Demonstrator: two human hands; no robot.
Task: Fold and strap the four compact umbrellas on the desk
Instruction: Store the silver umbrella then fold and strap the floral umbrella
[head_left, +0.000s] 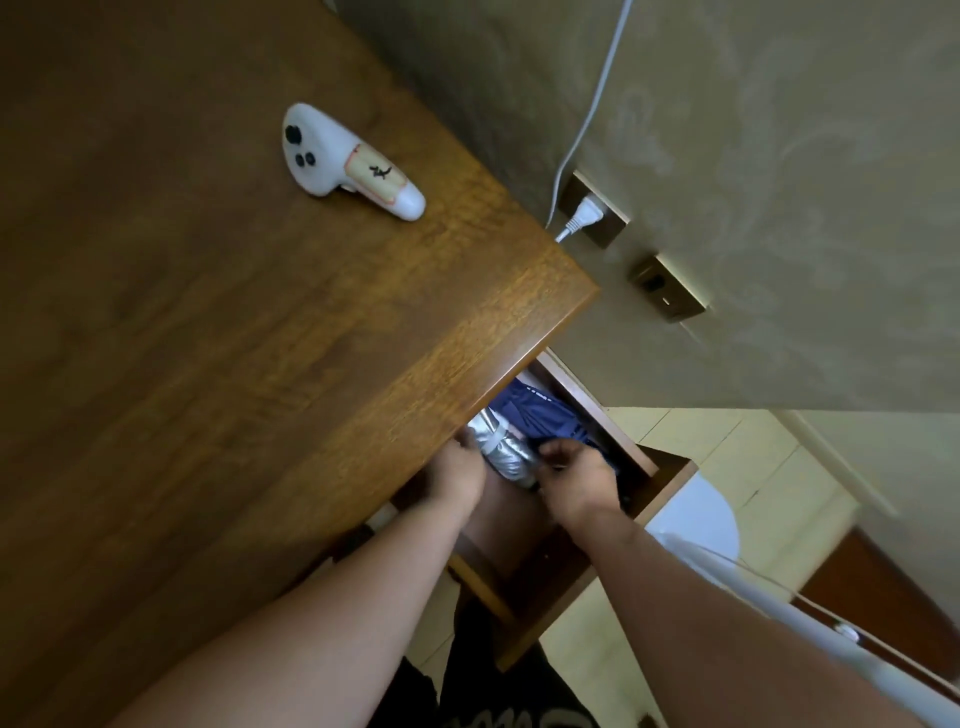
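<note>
I see a folded silver fabric compact umbrella (506, 457) lying in an open wooden drawer (631, 447) that is pulled out from under the wooden desk top (260, 322). A folded dark blue fabric compact umbrella (540, 415) lies just beside the silver one, deeper in the drawer. Both hands reach into the drawer. My left hand (457, 475) touches the silver umbrella at the desk's edge; its fingers are hidden under the edge, so I cannot tell how far they curl. My right hand (574, 475) has its fingers curled over the near end of the blue umbrella, touching the silver one too. On the desk top, well apart from the drawer, rests a white plastic handheld controller (350, 161). Beyond the desk's corner, a white plug (584, 212) sits in a brass wall socket (597, 210).
</note>
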